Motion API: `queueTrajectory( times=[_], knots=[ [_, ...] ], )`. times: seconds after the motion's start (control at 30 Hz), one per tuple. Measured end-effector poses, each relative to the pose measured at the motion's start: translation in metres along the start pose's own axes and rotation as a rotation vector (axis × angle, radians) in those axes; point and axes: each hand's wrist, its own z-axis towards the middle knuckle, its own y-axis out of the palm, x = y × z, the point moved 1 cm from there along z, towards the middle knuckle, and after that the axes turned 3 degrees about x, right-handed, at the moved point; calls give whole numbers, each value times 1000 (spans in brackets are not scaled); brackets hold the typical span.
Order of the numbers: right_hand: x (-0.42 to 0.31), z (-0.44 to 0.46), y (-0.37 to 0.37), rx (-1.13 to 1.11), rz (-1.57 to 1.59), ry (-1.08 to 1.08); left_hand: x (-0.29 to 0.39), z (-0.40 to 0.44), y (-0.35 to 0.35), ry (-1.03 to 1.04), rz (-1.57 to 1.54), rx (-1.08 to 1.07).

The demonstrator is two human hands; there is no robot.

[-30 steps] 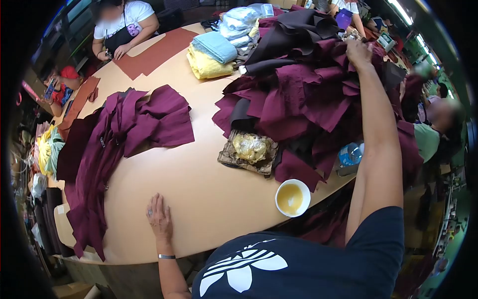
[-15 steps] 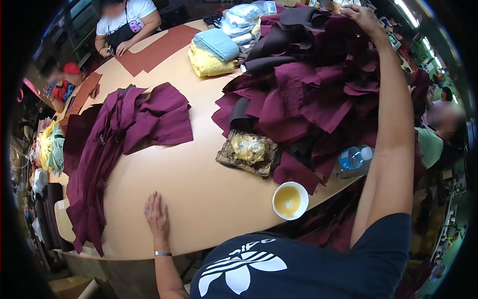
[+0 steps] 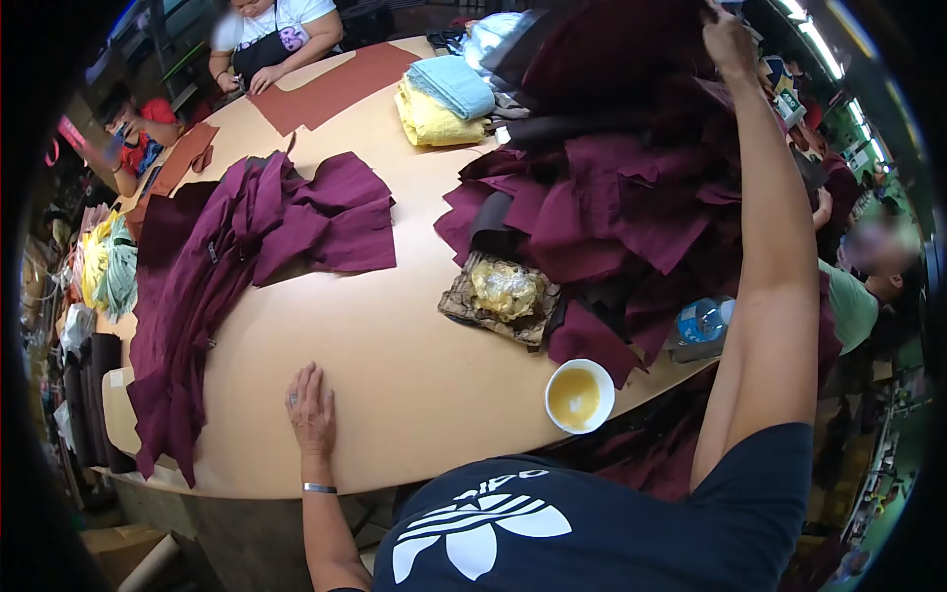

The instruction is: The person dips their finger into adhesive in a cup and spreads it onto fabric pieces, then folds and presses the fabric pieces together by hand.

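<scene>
My left hand [image 3: 312,412] lies flat on the tan table [image 3: 395,395], fingers spread, holding nothing. Far up at the right, my right hand [image 3: 728,41] pinches the edge of a dark maroon cloth [image 3: 621,54], which hangs raised over the big heap of maroon pieces [image 3: 631,197]. Beside the heap's near edge sit a crumpled foil-like lump [image 3: 505,288] on a brown patterned pad and a white bowl [image 3: 579,397] with yellowish liquid. A second bunch of maroon cloth [image 3: 256,227] is spread at the left.
A water bottle [image 3: 700,322] stands near the right table edge. Folded blue and yellow cloths [image 3: 444,99] lie at the back. A person across the table holds a tool at a rust-coloured cloth [image 3: 335,87]. Other people are at the left and right.
My right hand has lifted the dark maroon cloth from the heap, and it now spreads above the back of the pile. My left hand still rests on the table.
</scene>
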Motion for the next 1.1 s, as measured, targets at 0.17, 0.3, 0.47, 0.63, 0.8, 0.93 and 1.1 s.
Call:
queueTrajectory(
  times=[0.17,0.3,0.47,0.63,0.8,0.93,1.1],
  knots=[
    [53,34,37,-29,-241,-349,-3,-2,0,4,-15,13],
    [-1,21,-46,-172,27,99,-4,-3,2,8,-26,24],
    [-63,-4,-92,700,368,-311,-9,-2,4,44,-6,20],
    [-202,-91,-143,562,602,-528,-10,-1,-2,54,-93,-10],
    [-364,-241,-134,159,919,-815,-21,-19,-3,-380,-1629,25],
    [-437,-398,-128,-290,1440,-868,-29,-69,-61,-459,-1819,-101],
    [-407,-481,-101,-528,1578,-558,-105,-78,-103,-491,-1325,-27]
  ],
)
